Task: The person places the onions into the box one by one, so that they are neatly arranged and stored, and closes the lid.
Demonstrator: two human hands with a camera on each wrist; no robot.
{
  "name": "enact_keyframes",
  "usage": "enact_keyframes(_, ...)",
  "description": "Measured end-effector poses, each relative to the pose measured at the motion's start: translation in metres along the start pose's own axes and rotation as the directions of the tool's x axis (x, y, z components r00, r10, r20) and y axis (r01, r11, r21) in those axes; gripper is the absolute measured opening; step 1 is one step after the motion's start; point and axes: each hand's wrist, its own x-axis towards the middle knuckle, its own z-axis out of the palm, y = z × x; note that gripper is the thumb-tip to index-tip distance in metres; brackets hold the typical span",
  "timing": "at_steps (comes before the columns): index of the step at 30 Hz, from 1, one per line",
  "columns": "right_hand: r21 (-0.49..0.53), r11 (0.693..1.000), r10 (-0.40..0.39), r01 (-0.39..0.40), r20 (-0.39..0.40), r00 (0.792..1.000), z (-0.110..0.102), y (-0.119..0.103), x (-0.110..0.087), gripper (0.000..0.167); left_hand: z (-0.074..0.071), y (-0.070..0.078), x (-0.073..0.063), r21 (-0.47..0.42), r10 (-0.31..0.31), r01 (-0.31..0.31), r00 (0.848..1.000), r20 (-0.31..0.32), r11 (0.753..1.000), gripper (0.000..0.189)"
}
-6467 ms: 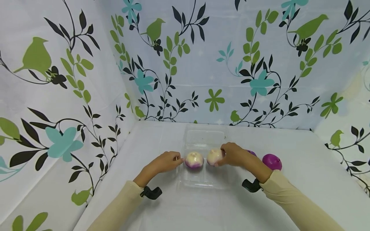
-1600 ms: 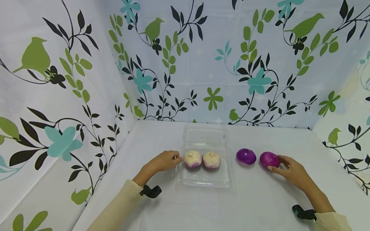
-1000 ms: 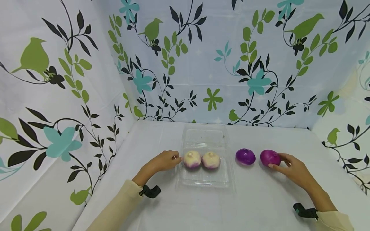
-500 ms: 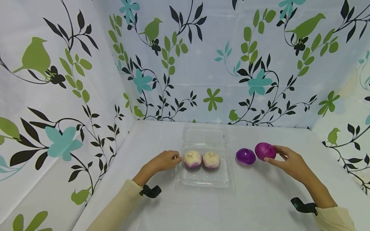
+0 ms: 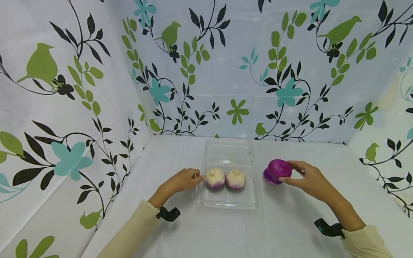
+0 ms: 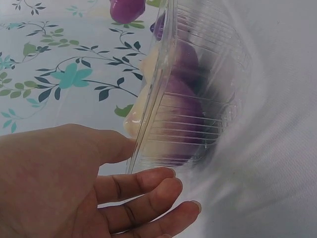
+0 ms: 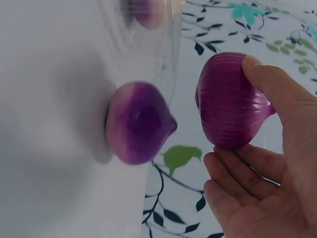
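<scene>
My right hand [image 5: 309, 179] holds a glossy magenta red onion [image 5: 279, 170] between thumb and fingers, raised off the table. In the right wrist view, this onion [image 7: 228, 106] is apart from a purple onion-like bulb with a pale base [image 7: 137, 124] standing on the table. Seen from the head, the held onion partly covers that bulb. My left hand [image 5: 184, 179] pinches the left rim of an opened clear plastic container [image 5: 229, 205], thumb and fingers on either side of it. Two cream-topped, purple-based turnips [image 5: 215, 178] sit side by side in the container's near half.
The container's clear lid [image 5: 229, 150] lies folded back toward the rear of the white-covered table [image 5: 180, 233]. A patterned cloth wall [image 5: 200, 82] rises behind the table, with another at the left.
My right hand set a turnip in the container, moved right, took the red onion, lifted it and carried it left over the purple bulb. The left hand has stayed at the rim.
</scene>
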Motion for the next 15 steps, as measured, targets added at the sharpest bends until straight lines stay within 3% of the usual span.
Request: enact_keyframes(15,0.047,0.993,-0.117,0.112,0.125,0.985,0.03,-0.049,0.016,0.076,-0.002,0.002,-0.002,-0.008,0.0,0.0,1.0,0.009,1.0,0.031)
